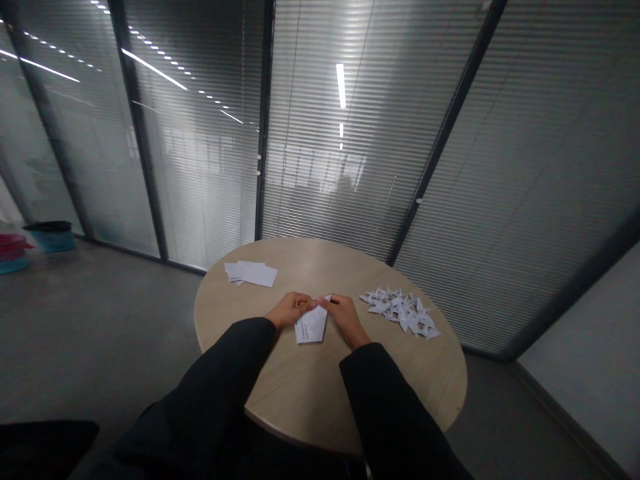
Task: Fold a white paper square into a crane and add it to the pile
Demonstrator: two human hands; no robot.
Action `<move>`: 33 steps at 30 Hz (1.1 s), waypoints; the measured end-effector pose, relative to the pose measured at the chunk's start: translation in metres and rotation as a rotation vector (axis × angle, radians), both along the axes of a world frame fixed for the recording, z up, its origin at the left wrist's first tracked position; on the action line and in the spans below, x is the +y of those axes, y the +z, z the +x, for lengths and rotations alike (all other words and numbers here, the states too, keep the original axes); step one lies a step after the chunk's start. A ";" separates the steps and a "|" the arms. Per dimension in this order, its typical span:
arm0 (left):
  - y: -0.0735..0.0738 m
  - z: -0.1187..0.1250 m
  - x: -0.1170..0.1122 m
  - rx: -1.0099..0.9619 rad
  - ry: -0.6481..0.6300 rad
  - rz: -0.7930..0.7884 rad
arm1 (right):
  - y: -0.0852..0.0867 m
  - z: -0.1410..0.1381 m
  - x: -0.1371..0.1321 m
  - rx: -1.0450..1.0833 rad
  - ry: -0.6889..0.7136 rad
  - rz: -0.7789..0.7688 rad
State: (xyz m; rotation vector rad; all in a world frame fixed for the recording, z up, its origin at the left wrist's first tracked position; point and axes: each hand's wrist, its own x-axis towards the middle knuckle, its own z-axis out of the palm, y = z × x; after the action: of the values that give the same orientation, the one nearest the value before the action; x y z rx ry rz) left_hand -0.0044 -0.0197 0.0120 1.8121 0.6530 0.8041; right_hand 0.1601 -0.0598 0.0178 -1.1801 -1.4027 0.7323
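A partly folded sheet of white paper (311, 327) with some printed lines lies on the round table (315, 393) in front of me. My left hand (294, 308) is closed on its upper left edge, the fingers curled. On the upper right edge, my right hand (343, 313) pinches the same paper, with the fingertips of both hands nearly meeting at the top. To the right sits a pile of small pointed folded paper shapes (400, 310). Several flat white paper sheets (253, 273) lie overlapped at the back left of the table.
Glass partition walls with blinds (320, 193) stand close behind the table. Two bins are on the floor at the far left, a blue bin with a black liner (53, 239) and one with a red liner (14, 248). A dark object (45, 447) is at the lower left.
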 end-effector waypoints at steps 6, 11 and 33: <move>-0.001 0.003 0.000 -0.050 -0.010 -0.015 | 0.001 0.001 0.000 0.027 0.009 0.015; 0.002 0.002 -0.002 -0.048 0.019 -0.007 | 0.000 0.001 0.001 0.013 0.027 0.016; -0.001 0.000 0.003 -0.034 0.051 0.085 | -0.008 0.008 0.010 0.061 -0.147 0.059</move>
State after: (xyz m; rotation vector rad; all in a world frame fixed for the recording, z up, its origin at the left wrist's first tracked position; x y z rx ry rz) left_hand -0.0044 -0.0166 0.0110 1.8602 0.6533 0.9068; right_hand 0.1685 -0.0498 0.0096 -1.1915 -1.2639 0.6147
